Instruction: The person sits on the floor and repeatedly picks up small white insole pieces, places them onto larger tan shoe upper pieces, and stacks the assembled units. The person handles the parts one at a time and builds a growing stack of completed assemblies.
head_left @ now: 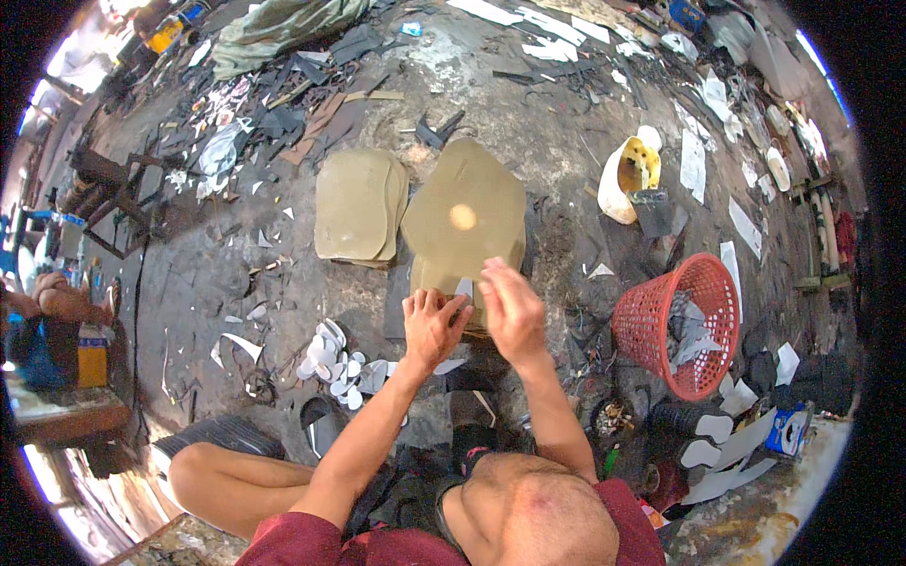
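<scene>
A stack of tan sheets (451, 253) with curved edges lies on the ground before me; its top sheet bears a bright round spot. My left hand (436, 325) rests at the stack's near edge with fingers bent. Its thumb and index finger close on a small pale grey piece (463, 287), which lies against the sheet. Just to the right, my right hand (514, 311) is over the stack's near right edge, its fingers bunched together. What they hold, if anything, is hidden. Beside this stack on the left sits a second stack of tan sheets (357, 208).
Pale cut pieces (335, 366) are heaped left of my left forearm. On the right stand a red perforated basket (630, 316) with grey scraps and a cut-open white container (615, 193), yellowish inside. Dark scraps (283, 123) litter the far ground. Someone's hand (57, 294) shows at far left.
</scene>
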Demonstrator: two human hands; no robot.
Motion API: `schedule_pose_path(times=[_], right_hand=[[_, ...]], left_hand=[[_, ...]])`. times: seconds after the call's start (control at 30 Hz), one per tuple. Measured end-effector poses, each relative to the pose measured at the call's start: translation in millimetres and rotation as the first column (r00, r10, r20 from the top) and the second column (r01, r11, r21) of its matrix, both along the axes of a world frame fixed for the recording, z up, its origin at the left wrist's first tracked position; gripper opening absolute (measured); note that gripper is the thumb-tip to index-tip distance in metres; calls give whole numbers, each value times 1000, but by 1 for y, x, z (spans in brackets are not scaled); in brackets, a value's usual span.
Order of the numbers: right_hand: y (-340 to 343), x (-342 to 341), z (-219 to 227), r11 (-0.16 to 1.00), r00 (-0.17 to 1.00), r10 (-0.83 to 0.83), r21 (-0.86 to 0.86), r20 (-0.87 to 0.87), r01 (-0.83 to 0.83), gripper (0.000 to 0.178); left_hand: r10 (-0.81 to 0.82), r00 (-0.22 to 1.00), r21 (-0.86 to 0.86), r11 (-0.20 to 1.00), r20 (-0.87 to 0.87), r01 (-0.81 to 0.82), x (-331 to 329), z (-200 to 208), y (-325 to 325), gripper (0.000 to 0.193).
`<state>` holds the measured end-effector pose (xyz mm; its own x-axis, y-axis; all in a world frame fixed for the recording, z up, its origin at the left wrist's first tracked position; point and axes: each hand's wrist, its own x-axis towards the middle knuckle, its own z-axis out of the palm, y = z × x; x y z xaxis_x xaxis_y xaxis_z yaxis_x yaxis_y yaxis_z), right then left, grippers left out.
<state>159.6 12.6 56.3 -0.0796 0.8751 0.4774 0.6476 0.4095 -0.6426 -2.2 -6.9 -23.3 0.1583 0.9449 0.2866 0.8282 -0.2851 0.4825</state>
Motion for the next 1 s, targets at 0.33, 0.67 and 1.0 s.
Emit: schedule_pose_path(times=[0.33, 0.67, 1.0], right_hand=[[-16, -12, -46, 993, 942, 58, -115, 330, -21, 20], [-3, 3, -38, 957, 950, 144, -285, 275, -62, 14], [0, 2, -53, 952, 936, 205, -279, 288, -123, 23]], left_hand=[[-89, 996, -41, 995, 27, 90, -20, -5, 4, 24], [-112, 992, -19, 993, 57, 113, -24, -7, 5, 27], [-81, 995, -12, 997, 53, 82, -20, 1, 0, 26]])
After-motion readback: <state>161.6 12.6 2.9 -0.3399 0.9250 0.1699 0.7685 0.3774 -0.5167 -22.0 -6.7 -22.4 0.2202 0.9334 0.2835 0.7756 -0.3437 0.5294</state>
